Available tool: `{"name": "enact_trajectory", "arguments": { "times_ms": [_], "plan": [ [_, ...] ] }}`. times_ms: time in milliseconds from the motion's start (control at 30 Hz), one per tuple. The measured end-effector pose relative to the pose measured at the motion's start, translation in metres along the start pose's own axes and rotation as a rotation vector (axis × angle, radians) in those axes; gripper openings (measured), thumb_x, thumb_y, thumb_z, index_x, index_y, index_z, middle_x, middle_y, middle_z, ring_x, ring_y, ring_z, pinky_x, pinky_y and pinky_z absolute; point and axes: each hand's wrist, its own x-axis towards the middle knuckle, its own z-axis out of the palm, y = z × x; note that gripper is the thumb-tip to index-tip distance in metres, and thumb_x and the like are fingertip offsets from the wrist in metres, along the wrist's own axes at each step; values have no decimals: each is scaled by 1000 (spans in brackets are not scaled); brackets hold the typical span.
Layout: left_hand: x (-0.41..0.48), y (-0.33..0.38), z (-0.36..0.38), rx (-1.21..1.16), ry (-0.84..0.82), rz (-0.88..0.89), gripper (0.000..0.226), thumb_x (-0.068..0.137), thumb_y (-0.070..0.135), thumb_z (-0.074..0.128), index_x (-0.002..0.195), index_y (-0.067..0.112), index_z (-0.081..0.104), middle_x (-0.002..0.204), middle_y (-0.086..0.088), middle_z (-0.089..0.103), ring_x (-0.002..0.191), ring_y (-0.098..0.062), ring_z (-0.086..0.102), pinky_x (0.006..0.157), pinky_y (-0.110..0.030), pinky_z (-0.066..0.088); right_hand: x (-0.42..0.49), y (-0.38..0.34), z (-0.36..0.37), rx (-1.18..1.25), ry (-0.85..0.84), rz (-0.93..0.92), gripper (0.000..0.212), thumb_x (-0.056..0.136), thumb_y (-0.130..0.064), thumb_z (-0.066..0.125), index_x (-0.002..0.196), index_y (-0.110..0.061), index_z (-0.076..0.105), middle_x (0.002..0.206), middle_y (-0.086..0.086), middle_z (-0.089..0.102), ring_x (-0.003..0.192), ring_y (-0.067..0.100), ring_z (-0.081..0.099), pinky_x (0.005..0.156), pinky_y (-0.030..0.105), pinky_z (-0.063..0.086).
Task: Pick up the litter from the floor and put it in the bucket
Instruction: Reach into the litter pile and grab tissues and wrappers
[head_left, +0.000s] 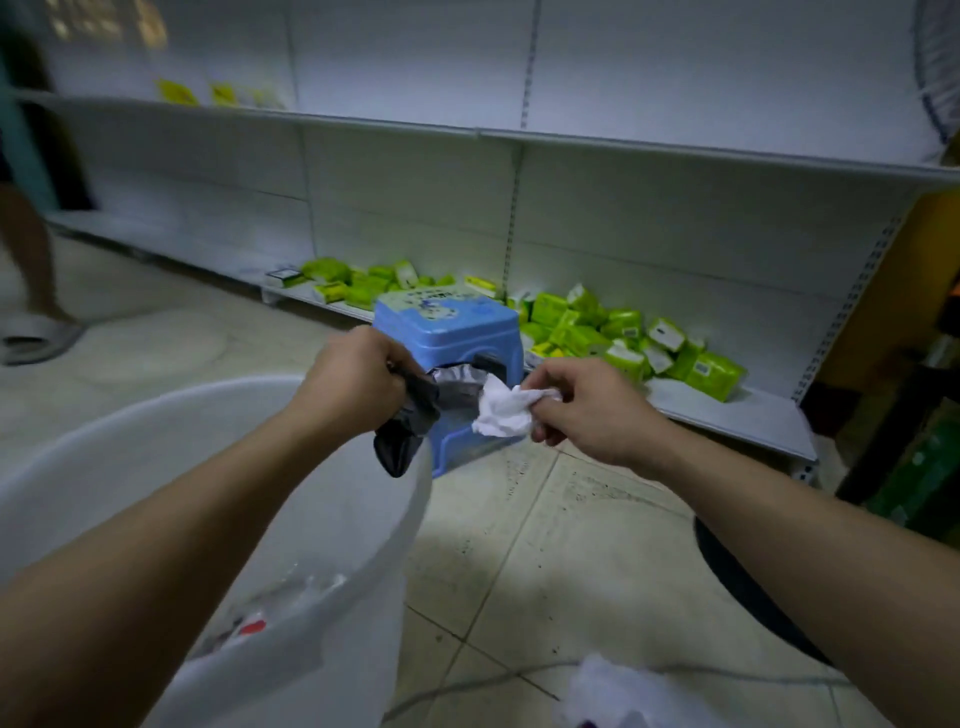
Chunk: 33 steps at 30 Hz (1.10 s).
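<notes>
My left hand (349, 380) grips a crumpled black plastic bag (408, 426) that hangs over the far rim of the translucent white bucket (363, 519). Just right of the bag, my right hand (582, 410) pinches a crumpled white tissue (504, 410), held in the air beyond the bucket's rim. Some litter with a red bit (254, 621) lies at the bottom of the bucket. More white crumpled litter (613, 691) lies on the tiled floor at the bottom right.
A blue plastic stool (447, 322) stands behind my hands. White shelving (675, 156) runs along the back, with green packets (597, 332) on its lowest shelf. A person's leg and sandal (36, 332) are at the left. A grey cable (467, 680) crosses the floor.
</notes>
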Motion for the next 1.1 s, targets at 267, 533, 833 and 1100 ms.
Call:
{"name": "enact_trajectory", "arguments": {
  "times_ms": [267, 533, 833, 1100],
  "plan": [
    [-19, -104, -43, 110, -136, -250, 27, 77, 4, 54, 87, 14, 77, 74, -10, 69, 63, -24, 61, 59, -27, 50, 22, -68, 107, -162, -137, -95, 21, 84, -23, 61, 101, -29, 72, 102, -5, 69, 89, 8, 61, 73, 22, 45],
    [-47, -122, -22, 415, -315, -116, 57, 81, 56, 59, 131, 29, 49, 130, 1, 56, 114, -18, 54, 93, -37, 46, 23, -53, 132, -480, -287, -145, 64, 80, -55, 62, 139, -43, 40, 150, -4, 36, 141, 21, 26, 117, 54, 8],
    [-43, -45, 11, 195, -263, 237, 69, 76, 60, 62, 134, 28, 46, 137, 3, 53, 123, -16, 49, 100, -33, 40, 18, 2, 72, -454, -162, -15, 89, 73, -57, 69, 148, -34, 26, 155, -1, 30, 142, 23, 28, 115, 50, 25],
    [-61, 41, 91, 230, -336, 520, 62, 81, 53, 60, 134, 23, 47, 132, -2, 56, 118, -22, 51, 98, -34, 37, -27, 64, 6, -646, -274, 127, 93, 73, -54, 71, 149, -31, 24, 153, 4, 33, 139, 24, 34, 112, 43, 33]
  ]
}}
